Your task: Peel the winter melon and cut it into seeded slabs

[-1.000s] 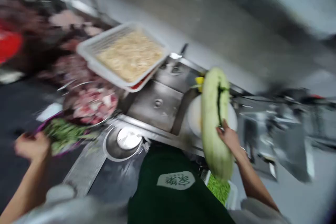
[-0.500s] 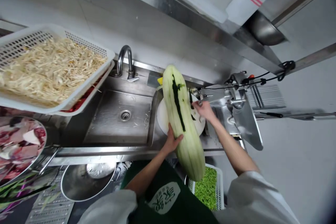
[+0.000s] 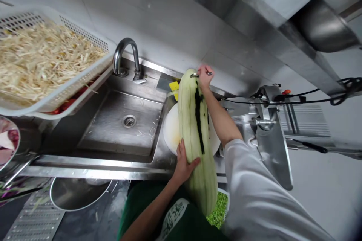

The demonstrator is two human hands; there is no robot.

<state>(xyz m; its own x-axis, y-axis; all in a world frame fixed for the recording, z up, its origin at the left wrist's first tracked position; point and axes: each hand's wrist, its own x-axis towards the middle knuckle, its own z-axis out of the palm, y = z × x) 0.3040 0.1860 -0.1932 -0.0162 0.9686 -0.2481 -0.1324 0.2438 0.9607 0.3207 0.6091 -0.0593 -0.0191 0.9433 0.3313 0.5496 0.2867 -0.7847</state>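
A long winter melon (image 3: 189, 120), mostly pared to pale green, lies lengthwise over a round white cutting board (image 3: 170, 130). Its near end juts past the counter edge towards my apron. One dark green strip of skin (image 3: 198, 116) runs along its upper side. My left hand (image 3: 183, 163) grips the melon's left flank near the middle, thumb on top. At the far end, my right hand (image 3: 205, 77) is closed around a peeler (image 3: 194, 76), whose metal head rests at the melon's tip. The fingers partly hide the peeler's handle.
Left of the board is a steel sink (image 3: 113, 131) with a faucet (image 3: 126, 51). A white basket (image 3: 68, 92) of pale shreds stands beyond it. A metal slicing machine (image 3: 271, 131) is at right; a steel shelf (image 3: 226, 11) crosses above. Chopped greens (image 3: 219, 209) sit below the counter.
My right hand has moved from beside the melon to its far tip, bringing the peeler onto it. My left hand still holds the melon. The view has shifted closer.
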